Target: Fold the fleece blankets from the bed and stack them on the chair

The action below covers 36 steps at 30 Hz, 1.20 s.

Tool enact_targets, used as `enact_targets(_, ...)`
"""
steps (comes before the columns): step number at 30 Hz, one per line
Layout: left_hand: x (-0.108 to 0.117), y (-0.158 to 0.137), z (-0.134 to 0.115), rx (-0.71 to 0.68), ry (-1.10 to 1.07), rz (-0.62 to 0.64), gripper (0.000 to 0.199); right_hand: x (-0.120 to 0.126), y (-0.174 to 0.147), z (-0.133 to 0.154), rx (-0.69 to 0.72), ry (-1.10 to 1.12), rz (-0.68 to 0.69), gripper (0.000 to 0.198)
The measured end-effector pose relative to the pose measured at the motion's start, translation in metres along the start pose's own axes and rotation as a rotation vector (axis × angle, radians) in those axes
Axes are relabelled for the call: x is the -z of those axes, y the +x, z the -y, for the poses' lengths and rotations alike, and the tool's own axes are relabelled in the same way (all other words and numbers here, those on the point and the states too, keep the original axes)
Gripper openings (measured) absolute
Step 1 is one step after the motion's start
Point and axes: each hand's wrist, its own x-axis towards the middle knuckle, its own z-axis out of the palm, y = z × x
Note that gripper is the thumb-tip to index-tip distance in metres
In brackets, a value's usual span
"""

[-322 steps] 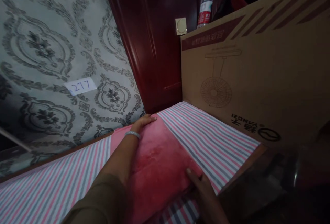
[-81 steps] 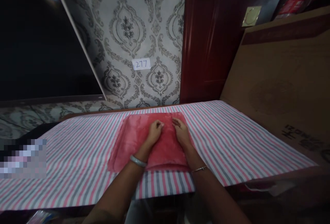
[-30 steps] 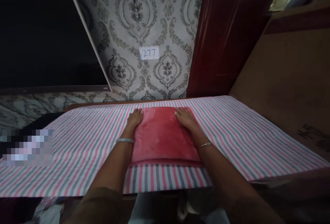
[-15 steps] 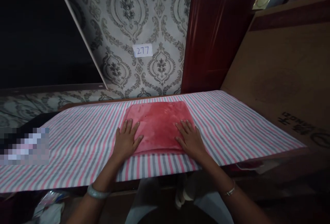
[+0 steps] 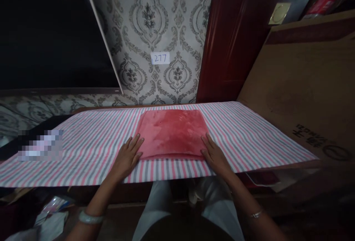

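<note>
A folded red plush cloth point(image 5: 173, 133) lies flat in a rough square on a striped tablecloth point(image 5: 249, 137) of pink, grey and white. My left hand point(image 5: 128, 158) rests at the cloth's left near corner, fingers stretched out and their tips on its edge. On the opposite side, my right hand point(image 5: 215, 156) touches the right edge with its fingers extended. Neither hand grasps anything. The folded layers show along the edge nearest me.
Behind the table is a patterned wall with a paper label point(image 5: 160, 58) reading 277. A large dark screen point(image 5: 55, 37) stands at the left. A cardboard box point(image 5: 302, 85) borders the right side. Plastic-wrapped items point(image 5: 54, 211) lie below the table at left.
Both hands have slid outward and toward me, from the top of the red cloth to its side edges. The camera view has shifted slightly.
</note>
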Motion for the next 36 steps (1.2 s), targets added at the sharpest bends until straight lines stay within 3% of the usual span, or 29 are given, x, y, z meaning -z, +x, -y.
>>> enact_targets(5,0.014,-0.012,-0.009,-0.022,0.082,-0.115,0.048,0.006,-0.018,-0.009,-0.045,0.046,0.052,0.059)
enact_targets(11,0.021,-0.008,-0.024,-0.171,0.174,-0.063,0.050,0.009,-0.020,-0.005,0.022,0.025,-0.012,0.084)
enact_targets(19,0.013,0.007,-0.035,-0.076,0.257,-0.076,0.058,0.015,-0.019,0.016,0.059,0.022,-0.066,0.081)
enact_targets(27,0.013,0.004,-0.028,-0.082,0.192,-0.120,0.048,0.011,-0.016,0.015,0.080,-0.047,-0.094,0.086)
enact_targets(36,0.011,0.000,-0.039,0.227,0.076,-0.048,0.066,0.013,-0.016,0.005,0.103,-0.034,-0.116,0.085)
